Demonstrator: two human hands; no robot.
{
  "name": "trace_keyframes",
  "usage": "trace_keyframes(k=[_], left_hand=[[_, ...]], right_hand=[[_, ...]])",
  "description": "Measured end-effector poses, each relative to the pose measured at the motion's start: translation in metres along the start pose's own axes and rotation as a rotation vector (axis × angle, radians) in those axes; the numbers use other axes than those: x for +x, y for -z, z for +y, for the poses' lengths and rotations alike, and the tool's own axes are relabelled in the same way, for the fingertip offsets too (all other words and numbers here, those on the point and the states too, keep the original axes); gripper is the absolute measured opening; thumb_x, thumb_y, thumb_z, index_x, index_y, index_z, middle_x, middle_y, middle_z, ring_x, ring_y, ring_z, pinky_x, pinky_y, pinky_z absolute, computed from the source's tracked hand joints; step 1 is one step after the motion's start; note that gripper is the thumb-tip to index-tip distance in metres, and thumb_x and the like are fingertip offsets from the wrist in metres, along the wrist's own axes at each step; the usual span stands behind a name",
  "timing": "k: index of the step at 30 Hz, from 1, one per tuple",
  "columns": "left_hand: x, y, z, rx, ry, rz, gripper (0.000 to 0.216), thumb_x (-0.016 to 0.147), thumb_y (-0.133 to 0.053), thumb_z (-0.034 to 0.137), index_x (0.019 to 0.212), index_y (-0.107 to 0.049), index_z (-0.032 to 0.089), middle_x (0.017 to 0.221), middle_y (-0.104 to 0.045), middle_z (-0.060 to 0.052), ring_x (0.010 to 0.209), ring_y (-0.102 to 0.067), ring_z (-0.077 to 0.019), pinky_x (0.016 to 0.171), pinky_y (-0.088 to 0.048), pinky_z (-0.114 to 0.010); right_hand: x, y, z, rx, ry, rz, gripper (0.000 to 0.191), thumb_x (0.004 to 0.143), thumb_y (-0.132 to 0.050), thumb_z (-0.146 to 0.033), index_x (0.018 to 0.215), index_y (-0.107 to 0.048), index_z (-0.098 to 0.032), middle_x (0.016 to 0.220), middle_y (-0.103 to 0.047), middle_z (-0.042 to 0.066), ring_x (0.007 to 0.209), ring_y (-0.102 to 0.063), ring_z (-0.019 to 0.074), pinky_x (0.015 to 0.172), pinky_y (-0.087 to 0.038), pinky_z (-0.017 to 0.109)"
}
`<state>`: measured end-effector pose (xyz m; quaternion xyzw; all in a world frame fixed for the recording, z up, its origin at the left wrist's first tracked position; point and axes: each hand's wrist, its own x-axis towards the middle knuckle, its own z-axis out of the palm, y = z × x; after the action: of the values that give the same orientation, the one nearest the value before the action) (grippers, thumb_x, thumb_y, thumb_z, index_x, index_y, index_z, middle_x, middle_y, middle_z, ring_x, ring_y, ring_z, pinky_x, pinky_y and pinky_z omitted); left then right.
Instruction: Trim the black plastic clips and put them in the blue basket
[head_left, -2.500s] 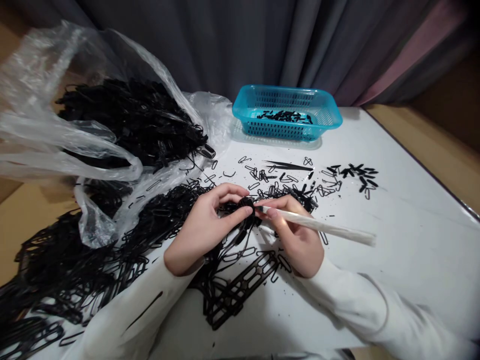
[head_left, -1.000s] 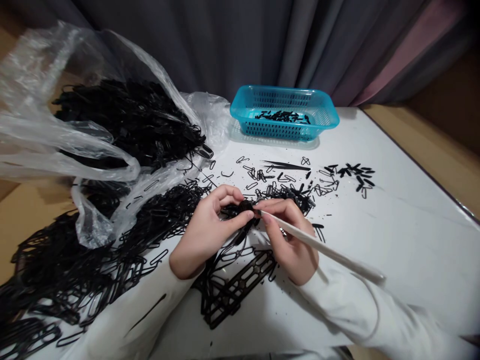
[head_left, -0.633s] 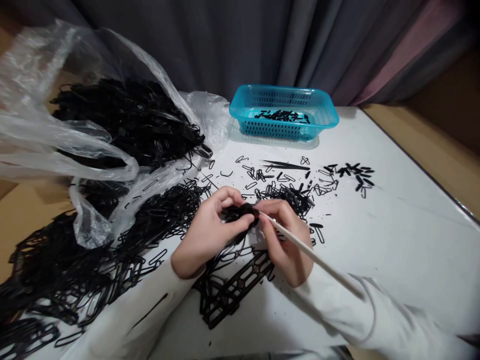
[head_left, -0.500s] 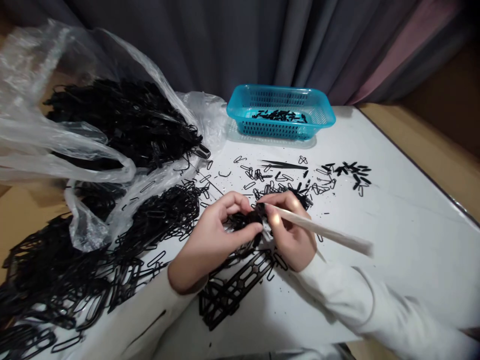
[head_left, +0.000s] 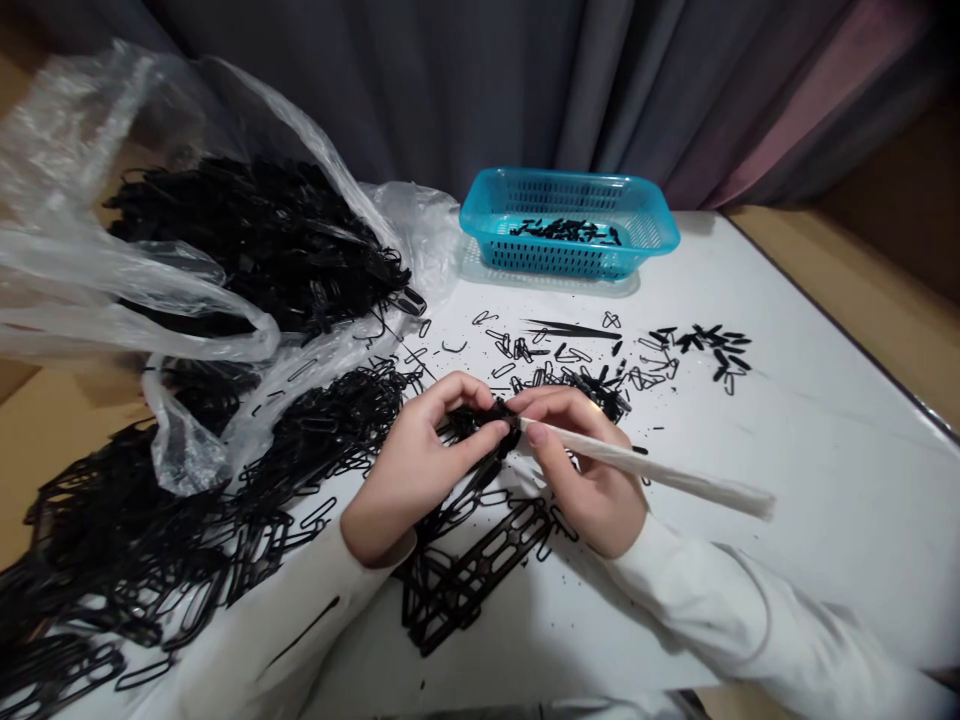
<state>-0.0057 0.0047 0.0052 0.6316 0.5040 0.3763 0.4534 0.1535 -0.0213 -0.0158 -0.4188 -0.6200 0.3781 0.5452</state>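
My left hand (head_left: 431, 460) is closed, thumb and fingers pinching a bunch of black plastic pieces (head_left: 480, 465). Close against it, my right hand (head_left: 589, 465) grips a long, pale stick-like tool (head_left: 675, 475) between thumb and fingers. The tool slants down to the right, and its near end meets the black pieces at my left fingertips. What exactly that end touches is too small and dark to tell. Below the hands lie black slotted plastic frames (head_left: 480, 570). Just beyond them small black loops and slivers (head_left: 517, 348) are scattered over the white table (head_left: 810, 490).
A blue basket (head_left: 570, 265) with small black pieces inside stands at the back. In front of it lie black tweezers (head_left: 574, 329). A clear plastic bag (head_left: 247, 340) full of black pieces fills the left, with a tangled black heap (head_left: 135, 510) nearer me. Small black slivers (head_left: 712, 340) lie right.
My two hands have come slightly closer together at the black bunch. The pale tool's near end has shifted a little left and down. The whole view has drifted slightly.
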Motion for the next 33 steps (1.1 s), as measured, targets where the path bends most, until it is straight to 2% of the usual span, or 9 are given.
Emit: trace_keyframes(k=[5,9,13,17,21,25,27,30,33], left_hand=[[0.0020,0.0023,-0.0028,-0.063,0.080,0.043,0.018,0.071,-0.074,0.021,0.076,-0.056,0.019,0.077,-0.057,0.004,0.077,-0.056,-0.0105,0.071,-0.042,-0.020],[0.0025,0.0060,-0.0020,-0.127,0.176,0.092,0.020,0.070,-0.077,0.025,0.077,-0.059,0.019,0.075,-0.061,0.004,0.072,-0.058,-0.0100,0.064,-0.041,-0.019],[0.0021,0.0080,0.0006,-0.153,0.193,0.110,0.015,0.075,-0.074,0.026,0.078,-0.061,0.019,0.075,-0.064,0.003,0.072,-0.059,-0.0100,0.064,-0.042,-0.019],[0.0023,0.0074,0.0012,-0.116,0.128,0.130,0.014,0.076,-0.073,0.026,0.078,-0.061,0.019,0.078,-0.064,0.003,0.076,-0.060,-0.0115,0.068,-0.044,-0.020],[0.0017,0.0065,0.0014,0.006,0.031,0.137,0.010,0.078,-0.070,0.023,0.079,-0.061,0.020,0.080,-0.065,0.002,0.080,-0.062,-0.0147,0.075,-0.047,-0.024],[-0.0008,0.0065,0.0024,0.292,-0.173,0.187,0.007,0.084,-0.063,0.022,0.091,-0.065,0.022,0.111,-0.064,-0.004,0.111,-0.058,-0.0199,0.099,-0.041,-0.031],[-0.0022,0.0068,0.0032,0.440,-0.252,0.275,0.009,0.085,-0.061,0.022,0.093,-0.064,0.022,0.114,-0.061,-0.005,0.115,-0.054,-0.0211,0.101,-0.038,-0.032],[-0.0034,0.0077,0.0043,0.524,-0.217,0.305,0.006,0.087,-0.058,0.026,0.083,-0.061,0.022,0.086,-0.063,-0.001,0.087,-0.059,-0.0182,0.087,-0.042,-0.031],[-0.0037,0.0081,0.0052,0.412,-0.072,0.130,0.021,0.089,-0.056,0.034,0.073,-0.061,0.021,0.069,-0.064,0.002,0.066,-0.058,-0.0143,0.071,-0.043,-0.027]], right_hand=[[-0.0001,0.0010,-0.0040,-0.134,0.100,0.073,0.005,0.087,-0.056,-0.015,0.087,-0.061,-0.017,0.100,-0.063,0.008,0.099,-0.059,0.0167,0.088,-0.046,0.034],[-0.0018,0.0015,-0.0045,-0.049,0.007,0.021,0.006,0.090,-0.054,-0.018,0.090,-0.060,-0.019,0.094,-0.066,0.005,0.090,-0.062,0.0144,0.077,-0.048,0.030],[-0.0026,0.0012,-0.0028,-0.003,-0.049,-0.022,0.005,0.090,-0.055,-0.020,0.090,-0.060,-0.020,0.098,-0.067,0.005,0.093,-0.062,0.0150,0.079,-0.048,0.031],[-0.0019,-0.0004,0.0004,0.040,-0.172,-0.068,0.008,0.091,-0.054,-0.025,0.086,-0.059,-0.021,0.101,-0.066,0.005,0.100,-0.061,0.0174,0.088,-0.047,0.035],[-0.0018,-0.0011,0.0032,0.059,-0.279,-0.097,0.012,0.091,-0.054,-0.030,0.085,-0.059,-0.021,0.096,-0.066,0.004,0.093,-0.062,0.0172,0.083,-0.049,0.035],[-0.0005,-0.0002,0.0030,0.177,-0.356,-0.077,0.018,0.090,-0.057,-0.038,0.085,-0.061,-0.021,0.096,-0.068,0.004,0.085,-0.065,0.0156,0.079,-0.054,0.034],[0.0012,0.0002,0.0024,0.268,-0.393,-0.062,0.020,0.088,-0.060,-0.041,0.084,-0.062,-0.021,0.096,-0.069,0.004,0.080,-0.067,0.0144,0.078,-0.057,0.033],[0.0039,0.0004,0.0026,0.373,-0.431,-0.023,0.022,0.085,-0.064,-0.042,0.083,-0.062,-0.021,0.096,-0.072,0.005,0.076,-0.070,0.0138,0.075,-0.060,0.032],[0.0057,0.0011,0.0039,0.418,-0.442,0.021,0.020,0.084,-0.066,-0.040,0.082,-0.062,-0.021,0.091,-0.073,0.004,0.073,-0.070,0.0132,0.070,-0.060,0.030]])
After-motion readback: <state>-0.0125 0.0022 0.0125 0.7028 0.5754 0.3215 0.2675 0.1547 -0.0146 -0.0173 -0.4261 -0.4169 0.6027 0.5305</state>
